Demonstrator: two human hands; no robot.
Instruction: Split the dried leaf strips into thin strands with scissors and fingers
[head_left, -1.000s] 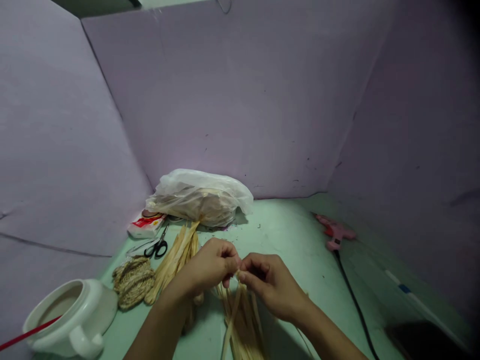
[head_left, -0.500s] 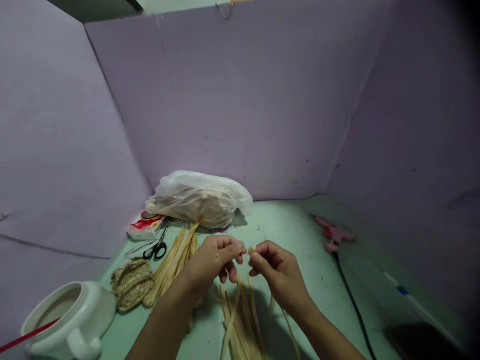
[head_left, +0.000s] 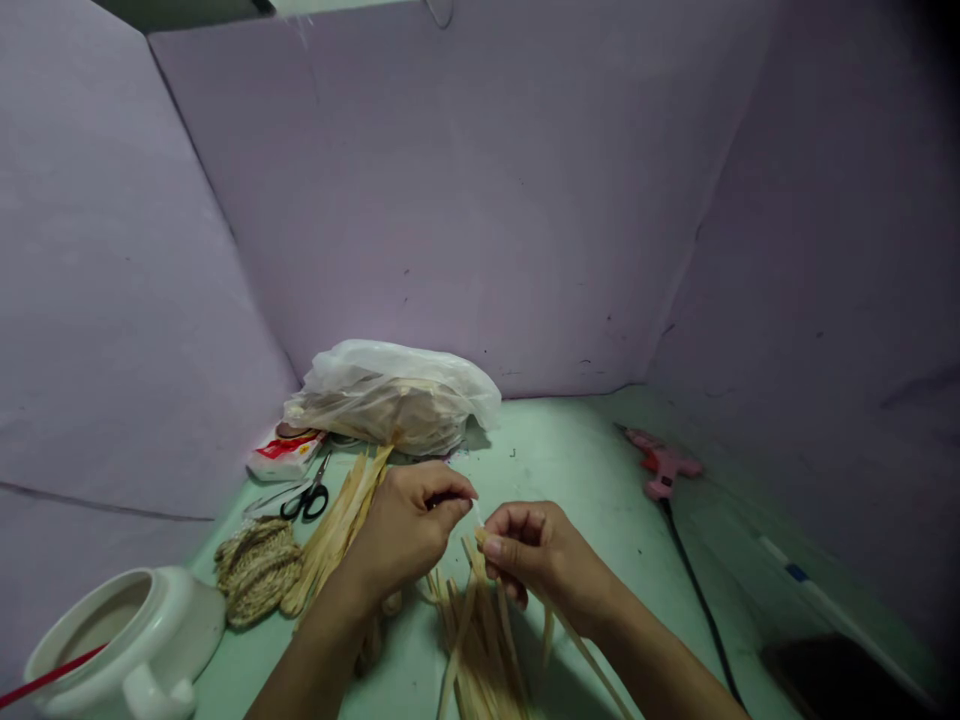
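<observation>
My left hand (head_left: 409, 530) is closed in a pinch above a bunch of tan straw strips (head_left: 480, 645) on the green table (head_left: 577, 470). A thin pale strip seems to run from its fingertips. My right hand (head_left: 536, 550) is closed too, gripping the top ends of some of those strips just right of the left hand. The two hands are a few centimetres apart. The strips fan down toward me between my forearms.
More straw strips (head_left: 341, 525) lie left, beside a coiled braided rope (head_left: 255, 575) and black-handled scissors (head_left: 306, 498). A plastic bag (head_left: 394, 395) sits at the back. A white pot (head_left: 124, 640) stands front left. A pink glue gun (head_left: 660, 465) with its black cord lies right. Purple panels wall the table.
The hands, touching a second ago, have drawn slightly apart. My right hand has dropped lower with its strips, and my left hand has tightened into a pinch.
</observation>
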